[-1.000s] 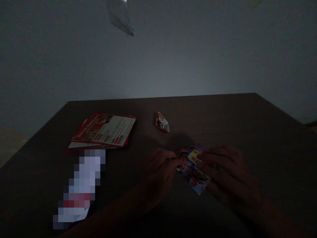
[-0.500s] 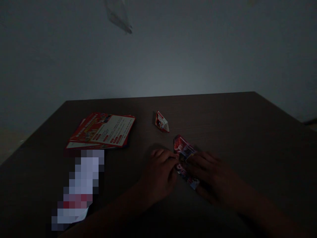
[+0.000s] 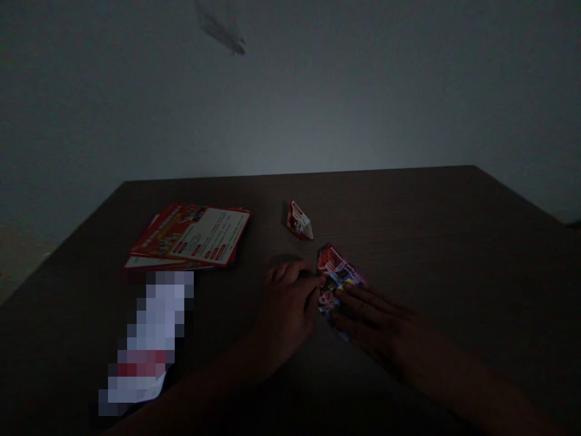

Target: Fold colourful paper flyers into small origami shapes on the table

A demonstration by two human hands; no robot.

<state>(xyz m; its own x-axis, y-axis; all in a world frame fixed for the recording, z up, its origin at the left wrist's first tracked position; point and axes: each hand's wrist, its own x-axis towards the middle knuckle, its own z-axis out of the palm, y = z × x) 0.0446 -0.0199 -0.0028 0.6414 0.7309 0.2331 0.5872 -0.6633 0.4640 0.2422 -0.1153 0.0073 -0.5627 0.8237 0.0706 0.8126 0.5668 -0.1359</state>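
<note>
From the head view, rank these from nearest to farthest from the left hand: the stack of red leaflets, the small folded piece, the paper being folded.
1. Paper being folded: touching the left hand, on its right.
2. Small folded piece: just beyond, farther up the table.
3. Stack of red leaflets: far left.

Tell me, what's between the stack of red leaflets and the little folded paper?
Nothing: only bare table lies between the leaflets and folded paper, per the head view.

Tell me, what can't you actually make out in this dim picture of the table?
- Head view: folded paper, near half hidden under the right hand.
- Leaflet stack: print too small and dark.
- Object by the left hand: blurred out.
- Shape on the wall: cut by the top edge.
</note>
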